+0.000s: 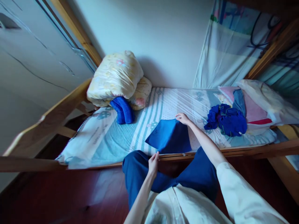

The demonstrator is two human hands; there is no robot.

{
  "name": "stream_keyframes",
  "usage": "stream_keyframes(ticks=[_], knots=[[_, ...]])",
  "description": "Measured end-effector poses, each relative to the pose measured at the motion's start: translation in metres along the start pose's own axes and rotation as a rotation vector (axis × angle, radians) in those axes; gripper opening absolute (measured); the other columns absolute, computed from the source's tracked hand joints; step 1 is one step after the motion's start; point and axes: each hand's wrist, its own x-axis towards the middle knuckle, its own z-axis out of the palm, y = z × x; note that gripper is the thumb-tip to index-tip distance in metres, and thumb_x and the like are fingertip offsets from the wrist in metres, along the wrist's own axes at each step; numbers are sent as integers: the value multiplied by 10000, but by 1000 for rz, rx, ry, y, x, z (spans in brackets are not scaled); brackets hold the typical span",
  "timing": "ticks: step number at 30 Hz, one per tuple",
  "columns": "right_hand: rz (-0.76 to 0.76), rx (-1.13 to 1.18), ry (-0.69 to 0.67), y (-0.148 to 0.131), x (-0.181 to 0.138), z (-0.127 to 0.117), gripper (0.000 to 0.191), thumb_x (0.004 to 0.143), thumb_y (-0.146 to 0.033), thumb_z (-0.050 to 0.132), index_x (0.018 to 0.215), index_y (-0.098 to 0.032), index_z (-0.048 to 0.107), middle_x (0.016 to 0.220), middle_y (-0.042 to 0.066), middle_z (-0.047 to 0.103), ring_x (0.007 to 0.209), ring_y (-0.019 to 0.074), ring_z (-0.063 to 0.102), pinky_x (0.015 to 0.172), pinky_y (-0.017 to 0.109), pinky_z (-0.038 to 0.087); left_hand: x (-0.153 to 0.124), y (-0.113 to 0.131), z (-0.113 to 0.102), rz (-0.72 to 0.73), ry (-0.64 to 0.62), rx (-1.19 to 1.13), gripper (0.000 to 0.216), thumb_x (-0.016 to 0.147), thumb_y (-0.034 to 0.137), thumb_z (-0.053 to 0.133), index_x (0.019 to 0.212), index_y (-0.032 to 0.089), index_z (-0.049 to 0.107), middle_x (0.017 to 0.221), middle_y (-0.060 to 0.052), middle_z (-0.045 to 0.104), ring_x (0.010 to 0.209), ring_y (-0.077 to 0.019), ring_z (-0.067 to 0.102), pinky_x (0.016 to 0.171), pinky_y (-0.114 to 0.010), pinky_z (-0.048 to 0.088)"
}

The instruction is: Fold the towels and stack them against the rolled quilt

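A flat piece of dark blue cloth (171, 135) lies on the bed near its front edge, spread into an angular shape with one corner pointing left. My left hand (153, 163) is closed in a pinch on its near edge, just over the bed's front rail. At the cloth's far edge, my right hand (183, 119) pinches the fabric between thumb and fingers. A crumpled heap of bright blue clothing (226, 121) rests to the right of my right hand, apart from it. To the left sits a folded bright blue cloth (122, 109).
A bulky cream quilt (114, 77) is piled at the bed's left end, by a wooden end board (49, 116). Pillows and folded cloths (263, 99) lie at the right end. A pale curtain (217, 59) hangs behind. The wooden front rail (257, 151) runs before my knees.
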Motion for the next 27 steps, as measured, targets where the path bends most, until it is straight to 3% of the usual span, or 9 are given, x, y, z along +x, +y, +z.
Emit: stream_keyframes(ticks=[4, 8, 14, 20, 27], knots=[[23, 272, 70, -4, -24, -23, 158, 722, -239, 811, 816, -155, 715, 653, -16, 680, 629, 105, 610, 718, 246, 520, 17, 61, -9, 174, 79, 62, 697, 441, 791, 816, 734, 168, 707, 692, -4, 655, 718, -162, 581, 669, -274, 430], [-5, 507, 99, -10, -50, -47, 271, 630, -287, 887, 787, -161, 705, 716, 8, 709, 689, 125, 650, 748, 288, 551, 27, 132, -5, 334, 76, 89, 722, 441, 797, 806, 785, 166, 735, 812, -49, 707, 857, -205, 604, 756, -300, 447], [-79, 663, 136, -27, -83, -77, 353, 518, -275, 936, 781, -165, 727, 802, 25, 745, 777, 140, 687, 805, 295, 555, 21, 220, 17, 488, 16, 101, 786, 357, 766, 852, 797, 124, 751, 678, -18, 661, 715, -153, 552, 692, -284, 430], [-166, 701, 247, -47, -109, -99, 392, 510, -331, 933, 811, -180, 731, 847, 38, 765, 866, 183, 713, 844, 326, 559, 7, 275, 42, 512, -117, 4, 787, 335, 666, 919, 885, 126, 760, 742, -41, 722, 689, -149, 609, 647, -269, 475], [-233, 684, 356, -60, -129, -121, 390, 538, -386, 923, 818, -188, 736, 906, 51, 775, 949, 211, 718, 881, 339, 554, -2, 314, 66, 633, -84, 26, 637, 421, 550, 945, 876, 147, 755, 739, -31, 719, 718, -166, 620, 646, -283, 488]])
